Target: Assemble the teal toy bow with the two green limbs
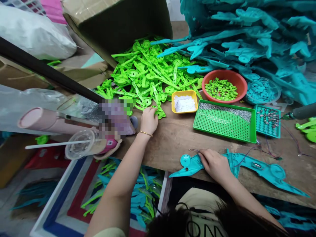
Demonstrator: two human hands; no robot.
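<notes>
Brown wooden table [170, 138] crowded toward its back; behind the green tray [223, 130], piled high, turquoise parts [247, 42]; behind it to the left, heaped before a cardboard box [123, 29], bright green parts [148, 74]; just behind the tray, an orange-red bowl [243, 89] of small green pieces [219, 89]; just left of it, a yellow dish [185, 112] of white bits [184, 103]; close against its right side, a small turquoise tray [268, 133] with metal bits; far left of it, a pink bottle [44, 121] and a clear cup [81, 144].

Left of the green tray, beyond the yellow dish, left hand [149, 121] with fingers bent down at a green part [161, 114] on the heap's near edge; cannot tell whether gripping it or only touching; in front of the green tray, lying lengthwise, a long turquoise part [263, 166]; over its left half, right hand [214, 164], fingers curled and nearly together, with a thin wire end [194, 150] jutting past the fingertips; cannot tell how firmly pinched, if at all.
</notes>
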